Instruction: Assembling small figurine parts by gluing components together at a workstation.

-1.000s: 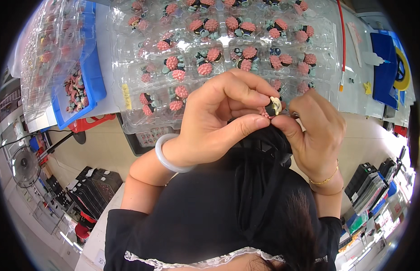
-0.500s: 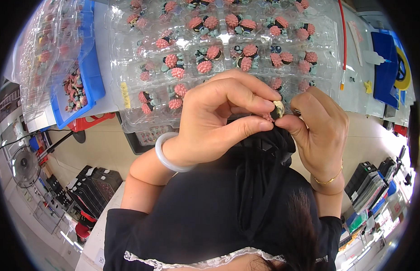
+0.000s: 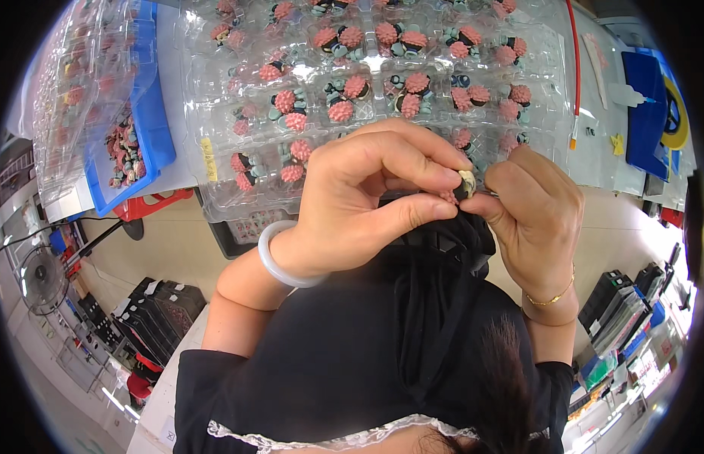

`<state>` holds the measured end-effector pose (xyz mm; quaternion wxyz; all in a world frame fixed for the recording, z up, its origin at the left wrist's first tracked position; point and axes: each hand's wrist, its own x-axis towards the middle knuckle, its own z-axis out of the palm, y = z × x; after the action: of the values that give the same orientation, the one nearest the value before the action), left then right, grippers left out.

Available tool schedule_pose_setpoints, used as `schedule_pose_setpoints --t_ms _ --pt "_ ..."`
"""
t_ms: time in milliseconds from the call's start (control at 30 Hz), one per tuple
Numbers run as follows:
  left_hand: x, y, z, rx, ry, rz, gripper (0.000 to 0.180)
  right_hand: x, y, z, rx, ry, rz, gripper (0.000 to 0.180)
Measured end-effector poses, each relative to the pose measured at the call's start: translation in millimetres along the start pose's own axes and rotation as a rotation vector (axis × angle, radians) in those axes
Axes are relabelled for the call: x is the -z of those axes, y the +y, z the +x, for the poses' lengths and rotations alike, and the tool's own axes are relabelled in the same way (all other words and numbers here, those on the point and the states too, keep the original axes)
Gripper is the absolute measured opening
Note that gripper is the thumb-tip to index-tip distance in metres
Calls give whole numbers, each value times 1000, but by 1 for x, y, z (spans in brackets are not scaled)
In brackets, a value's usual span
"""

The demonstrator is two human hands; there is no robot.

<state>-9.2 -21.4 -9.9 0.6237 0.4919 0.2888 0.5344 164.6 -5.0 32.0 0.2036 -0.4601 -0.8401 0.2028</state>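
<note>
Between the thumb and fingertips of my left hand (image 3: 382,189) is a small figurine (image 3: 465,186), cream, black and pink. My right hand (image 3: 537,208) is closed beside it, thumb against bent index finger. A thin, dark metallic tool (image 3: 489,194) shows at those fingertips, its tip close to the figurine; most of it is hidden in the hand. Beyond my hands lies a clear plastic tray (image 3: 197,129) with rows of pockets. Its pockets hold small pink, black and grey-green pieces (image 3: 341,111); my left hand covers some near pockets.
At the left, a blue bin (image 3: 164,136) holds many small pieces, with stacked clear trays (image 3: 72,98) leaning over it. To the right lie a red-handled brush (image 3: 577,83), a white squeeze bottle (image 3: 626,95), a yellow scrap (image 3: 617,144) and a blue holder (image 3: 641,113) with a yellow tape roll (image 3: 676,117).
My right hand has shifted slightly and the metallic tool's tip sits a little lower and closer to the figurine. My left hand keeps the same hold.
</note>
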Motion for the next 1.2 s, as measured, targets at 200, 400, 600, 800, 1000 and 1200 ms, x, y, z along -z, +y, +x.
schedule_pose_setpoints --t_ms 200,400,600,800,1000,1200 --pt "-1 -1 0 2 -2 -18 18 -1 2 -2 18 5 7 36" --pt "-2 0 0 16 5 -22 18 2 2 -1 26 -5 -30 28" --pt "-2 0 0 24 -2 -8 18 0 2 -1 24 12 -35 28" --pt "-3 2 -1 39 -6 6 17 1 1 -1 15 1 -24 28" --pt "-2 3 0 50 -13 4 16 0 2 -1 -42 -14 50 38" --pt "-3 3 0 45 -3 -11 16 1 2 -3 -46 -19 42 39"
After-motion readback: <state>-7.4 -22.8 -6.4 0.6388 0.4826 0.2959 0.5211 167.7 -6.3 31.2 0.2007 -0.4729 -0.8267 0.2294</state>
